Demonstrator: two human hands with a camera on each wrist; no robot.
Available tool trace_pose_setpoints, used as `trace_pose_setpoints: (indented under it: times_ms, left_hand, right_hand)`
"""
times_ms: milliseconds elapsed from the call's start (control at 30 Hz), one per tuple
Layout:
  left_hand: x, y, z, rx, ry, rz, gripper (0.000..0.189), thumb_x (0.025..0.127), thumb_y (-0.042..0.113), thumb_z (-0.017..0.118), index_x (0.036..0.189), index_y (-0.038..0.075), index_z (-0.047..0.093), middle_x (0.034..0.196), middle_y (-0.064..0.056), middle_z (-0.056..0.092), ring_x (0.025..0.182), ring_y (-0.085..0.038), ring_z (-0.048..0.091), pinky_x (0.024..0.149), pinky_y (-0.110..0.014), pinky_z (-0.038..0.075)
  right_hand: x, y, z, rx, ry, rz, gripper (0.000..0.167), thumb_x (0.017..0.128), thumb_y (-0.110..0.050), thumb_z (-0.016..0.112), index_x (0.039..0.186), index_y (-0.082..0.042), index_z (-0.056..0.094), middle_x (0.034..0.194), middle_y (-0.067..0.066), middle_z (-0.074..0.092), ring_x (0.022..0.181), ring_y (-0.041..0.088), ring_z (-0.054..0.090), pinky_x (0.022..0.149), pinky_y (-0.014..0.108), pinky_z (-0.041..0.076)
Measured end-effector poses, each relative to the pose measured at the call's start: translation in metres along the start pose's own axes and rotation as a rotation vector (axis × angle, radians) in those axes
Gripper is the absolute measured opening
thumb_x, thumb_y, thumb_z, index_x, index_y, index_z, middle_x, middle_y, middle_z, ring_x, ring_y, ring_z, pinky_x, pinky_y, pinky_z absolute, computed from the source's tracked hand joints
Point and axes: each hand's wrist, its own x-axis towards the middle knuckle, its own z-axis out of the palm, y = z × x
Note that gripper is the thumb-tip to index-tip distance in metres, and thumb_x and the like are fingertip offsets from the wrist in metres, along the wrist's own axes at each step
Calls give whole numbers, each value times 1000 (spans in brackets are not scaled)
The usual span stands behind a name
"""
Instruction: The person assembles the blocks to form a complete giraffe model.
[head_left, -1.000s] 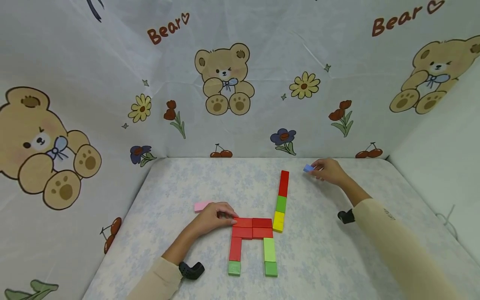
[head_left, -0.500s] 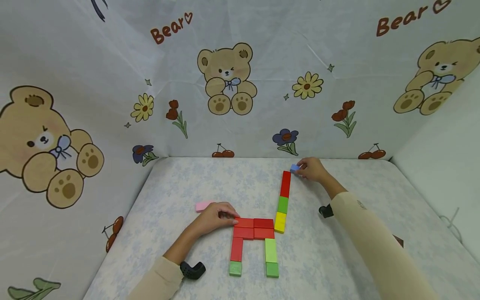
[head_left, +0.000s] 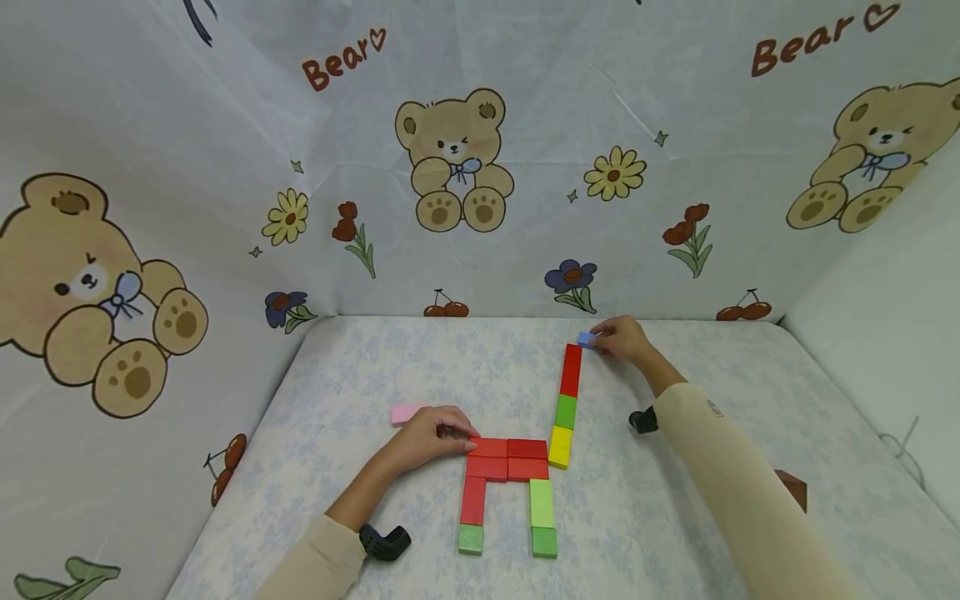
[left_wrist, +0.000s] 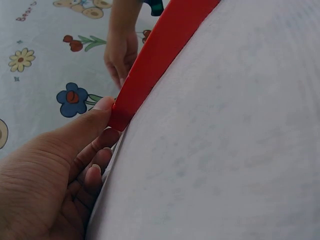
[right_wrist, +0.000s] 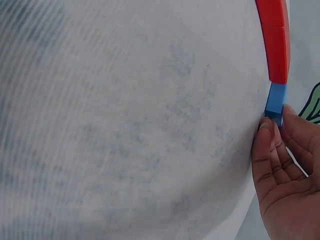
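Between its thumb and fingers, my right hand [head_left: 624, 340] pinches a small blue block [head_left: 587, 340] at the far end of a slanting column. That column is a red block [head_left: 571, 370], a green block [head_left: 566, 412] and yellow blocks [head_left: 560, 447]. In the right wrist view the blue block [right_wrist: 276, 98] meets the red one's end [right_wrist: 277, 55]. My left hand [head_left: 431, 437] holds the left end of a red block [head_left: 489, 447] in a cluster of several red blocks; in the left wrist view its thumb lies on that block's end [left_wrist: 150, 65].
Below the cluster, one leg is a red block [head_left: 473, 500] and a green block [head_left: 471, 539]; the other is a light green block [head_left: 541, 503] and a green block [head_left: 544, 542]. A pink block [head_left: 406, 414] lies by my left hand, a brown block [head_left: 792, 490] beside my right sleeve.
My right hand has carried the blue block leftward to the top of the column and slightly down against the red block. My left hand keeps its place.
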Motion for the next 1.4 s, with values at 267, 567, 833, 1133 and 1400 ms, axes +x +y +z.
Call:
trace_pose_setpoints:
  times_ms: [267, 567, 833, 1133, 1400]
  left_hand:
    - [0, -2, 0, -1, 0, -4, 16, 88, 28, 82, 103, 32, 80, 99, 15, 71, 82, -11, 60, 69, -26, 49]
    - [0, 0, 0, -8, 0, -8, 15, 88, 31, 82, 103, 32, 80, 100, 14, 71, 83, -12, 61, 70, -26, 49]
    - [0, -1, 0, -2, 1, -6, 15, 88, 31, 81, 103, 33, 80, 99, 15, 71, 82, -12, 60, 69, -26, 48]
    - [1, 1, 1, 2, 0, -2, 15, 88, 31, 81, 103, 32, 80, 100, 14, 71, 84, -12, 61, 70, -26, 48]
    - [-1, -2, 0, -4, 1, 5, 15, 88, 32, 81, 103, 33, 80, 100, 14, 71, 83, -12, 61, 69, -27, 49]
  right_hand:
    - [2, -8, 9, 35, 19, 30, 31, 99, -15, 68, 125, 3, 68, 107, 19, 69, 84, 23, 66, 73, 28, 58]
    - [2, -11, 12, 41, 9, 25, 32, 99, -16, 67, 126, 2, 68, 105, 18, 68, 86, 24, 65, 75, 29, 58]
    - [2, -10, 12, 27, -10, 23, 32, 99, -16, 67, 125, 2, 69, 109, 18, 68, 90, 26, 64, 76, 30, 58]
    - [-28, -26, -20, -96, -26, -106, 36, 102, -17, 62, 130, 5, 63, 108, 23, 69, 91, 34, 67, 75, 34, 58]
    - [-94, -33, -52, -310, 48, -309, 28, 101, -17, 65, 118, 3, 71, 101, 15, 72, 85, 27, 65, 70, 36, 55]
